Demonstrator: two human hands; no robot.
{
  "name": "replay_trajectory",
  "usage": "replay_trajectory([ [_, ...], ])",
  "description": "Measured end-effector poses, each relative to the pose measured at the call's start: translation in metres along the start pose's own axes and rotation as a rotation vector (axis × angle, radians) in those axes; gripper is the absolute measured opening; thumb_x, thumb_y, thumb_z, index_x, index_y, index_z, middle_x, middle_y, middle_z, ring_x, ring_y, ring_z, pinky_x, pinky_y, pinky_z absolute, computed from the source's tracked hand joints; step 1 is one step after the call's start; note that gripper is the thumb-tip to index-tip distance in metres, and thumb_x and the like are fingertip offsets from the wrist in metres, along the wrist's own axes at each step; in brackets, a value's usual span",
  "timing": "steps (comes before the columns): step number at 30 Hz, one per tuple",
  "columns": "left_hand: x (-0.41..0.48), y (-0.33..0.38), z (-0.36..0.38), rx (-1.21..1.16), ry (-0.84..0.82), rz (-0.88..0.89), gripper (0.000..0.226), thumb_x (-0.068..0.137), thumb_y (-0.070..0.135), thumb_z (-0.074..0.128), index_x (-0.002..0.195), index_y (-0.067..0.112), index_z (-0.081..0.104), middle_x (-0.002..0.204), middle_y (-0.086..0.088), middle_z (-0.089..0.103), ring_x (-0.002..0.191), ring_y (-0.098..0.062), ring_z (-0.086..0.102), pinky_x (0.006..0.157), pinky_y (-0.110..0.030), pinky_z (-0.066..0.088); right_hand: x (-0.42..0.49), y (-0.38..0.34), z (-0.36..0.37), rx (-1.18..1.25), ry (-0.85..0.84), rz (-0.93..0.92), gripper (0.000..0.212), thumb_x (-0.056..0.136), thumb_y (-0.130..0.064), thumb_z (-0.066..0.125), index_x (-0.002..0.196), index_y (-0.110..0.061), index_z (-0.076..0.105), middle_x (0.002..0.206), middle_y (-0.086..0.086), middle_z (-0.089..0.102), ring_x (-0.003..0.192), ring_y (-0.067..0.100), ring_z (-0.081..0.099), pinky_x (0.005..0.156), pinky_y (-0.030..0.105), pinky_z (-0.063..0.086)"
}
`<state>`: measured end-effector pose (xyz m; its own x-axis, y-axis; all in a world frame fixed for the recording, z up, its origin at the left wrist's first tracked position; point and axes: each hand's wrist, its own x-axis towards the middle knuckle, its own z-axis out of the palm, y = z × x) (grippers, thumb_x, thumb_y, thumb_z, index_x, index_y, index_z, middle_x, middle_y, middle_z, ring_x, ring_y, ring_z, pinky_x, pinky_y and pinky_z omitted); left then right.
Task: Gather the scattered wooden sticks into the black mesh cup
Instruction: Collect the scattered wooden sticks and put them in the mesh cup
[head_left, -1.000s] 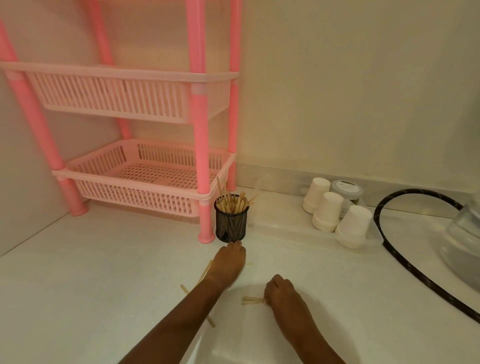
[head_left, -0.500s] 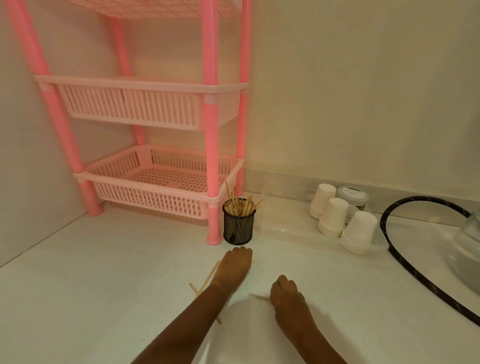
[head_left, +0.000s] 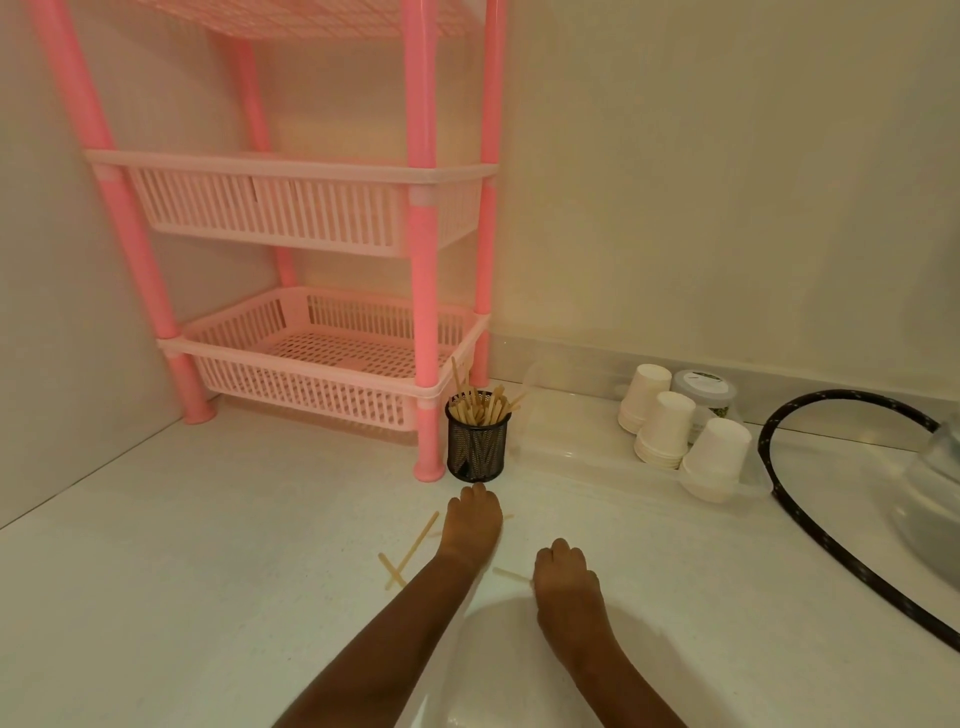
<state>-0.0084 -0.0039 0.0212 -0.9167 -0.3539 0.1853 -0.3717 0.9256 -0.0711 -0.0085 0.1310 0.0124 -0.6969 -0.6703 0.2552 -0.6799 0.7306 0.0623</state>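
Wooden sticks (head_left: 413, 549) crossed beside left hand (head_left: 471, 526), flat, fingers straight, near black mesh cup (head_left: 477, 444); right hand (head_left: 565, 578) pinches stick (head_left: 511, 574).

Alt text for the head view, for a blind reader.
A left hand lies palm-down on a white counter just before a black mesh cup full of sticks, while the right hand pinches one stick. Two crossed sticks lie nearby; a pink rack stands behind.
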Motion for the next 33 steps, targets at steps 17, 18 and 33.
replay_trajectory([
  [17,-0.015,0.003,-0.023,0.025,0.052,-0.069,0.036,0.037,0.022,0.092,0.060,0.007,0.068,0.041,-0.001,0.058,0.036,-0.003,0.054,0.036,-0.013,0.040,-0.004,0.001,0.009,-0.224,0.207,0.065,0.072,0.083,0.020,0.009,0.040,-0.017,0.053,0.039,-0.002,0.045,0.034,0.003,0.041,0.032,0.015,0.032],
  [18,-0.016,-0.003,-0.027,-0.030,0.057,-0.096,0.031,0.059,0.017,0.085,0.083,0.005,0.069,0.060,-0.003,0.067,0.052,-0.007,0.063,0.048,-0.014,0.048,-0.002,0.002,0.008,-0.190,0.162,0.046,0.067,0.081,0.019,0.015,0.040,-0.016,0.054,0.039,-0.002,0.046,0.034,0.004,0.042,0.032,0.015,0.032],
  [33,-0.055,-0.064,-0.024,-0.237,-0.187,-0.676,0.027,0.092,-0.004,0.040,0.113,0.001,0.055,0.119,-0.013,0.060,0.111,-0.025,0.059,0.087,-0.028,0.049,0.018,0.008,0.013,0.045,-0.125,-0.017,0.026,0.092,0.001,0.031,0.114,-0.004,0.044,0.116,0.010,0.051,0.105,0.020,0.051,0.081,0.028,0.045],
])
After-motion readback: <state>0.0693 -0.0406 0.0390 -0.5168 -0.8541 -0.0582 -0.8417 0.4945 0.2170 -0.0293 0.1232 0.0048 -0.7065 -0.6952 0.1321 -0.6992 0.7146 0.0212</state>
